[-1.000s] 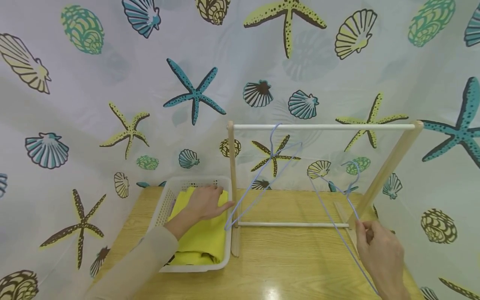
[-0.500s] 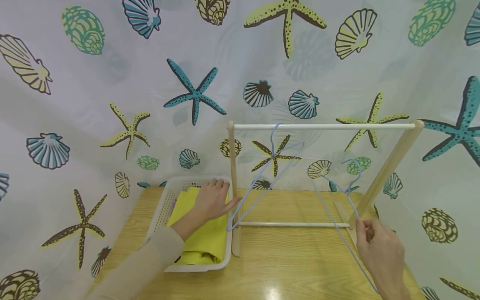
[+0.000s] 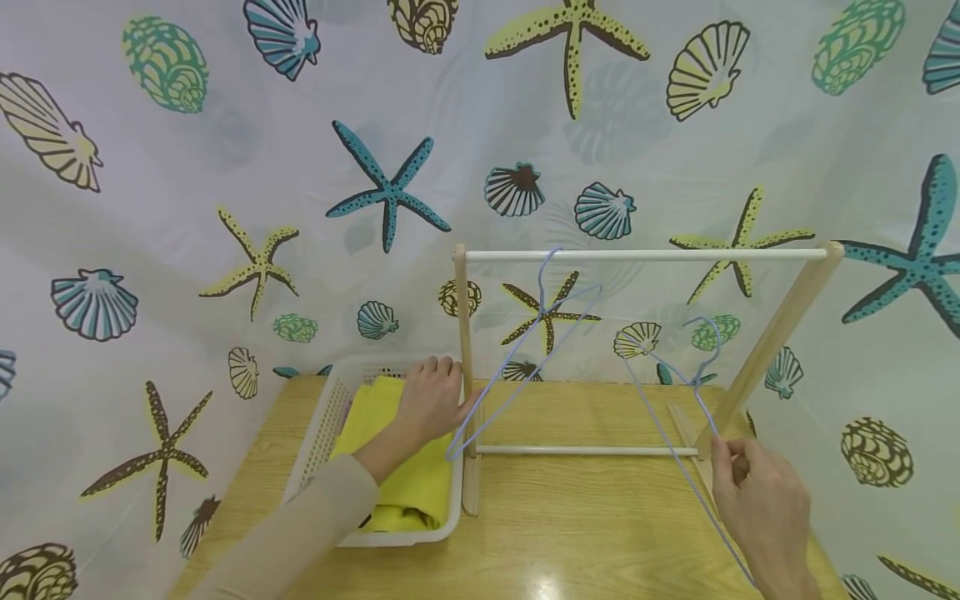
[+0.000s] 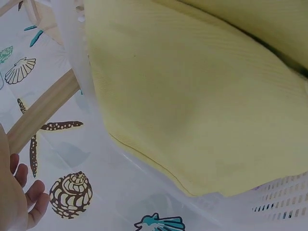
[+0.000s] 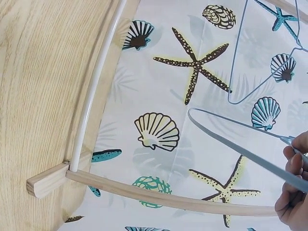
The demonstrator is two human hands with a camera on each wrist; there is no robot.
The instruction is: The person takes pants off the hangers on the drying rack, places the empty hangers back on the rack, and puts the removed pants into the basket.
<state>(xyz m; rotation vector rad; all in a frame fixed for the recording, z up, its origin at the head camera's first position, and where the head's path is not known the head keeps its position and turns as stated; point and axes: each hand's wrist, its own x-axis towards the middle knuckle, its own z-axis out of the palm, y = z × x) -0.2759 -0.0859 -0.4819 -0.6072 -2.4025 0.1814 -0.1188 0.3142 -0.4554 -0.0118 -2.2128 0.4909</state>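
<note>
In the head view my left hand (image 3: 432, 398) reaches over the basket to the rack's left wooden post (image 3: 464, 333), thumb right at the post. The left wrist view has that hand (image 4: 21, 195) at its left edge, fingers loosely bent and holding nothing. Beneath it lies folded yellow cloth (image 3: 390, 462) inside a white plastic basket (image 3: 303, 450). On the right, my right hand (image 3: 761, 508) pinches one arm of a light blue clothes hanger (image 3: 702, 406), its hook pointing up. A second blue hanger (image 3: 508, 364) hangs by its hook from the rack's white top rail (image 3: 637, 255).
The wooden-ended rack stands on a wood-grain table (image 3: 570, 517), with a lower white bar (image 3: 585, 450) between its ends. Its right post (image 3: 780, 333) slants behind the held hanger. A shell-and-starfish patterned curtain (image 3: 450, 108) surrounds the table at the back and sides.
My left hand has moved right and slightly farther away over the cloth, up to the rack's left post. My right hand stays almost still with the hanger pinched.
</note>
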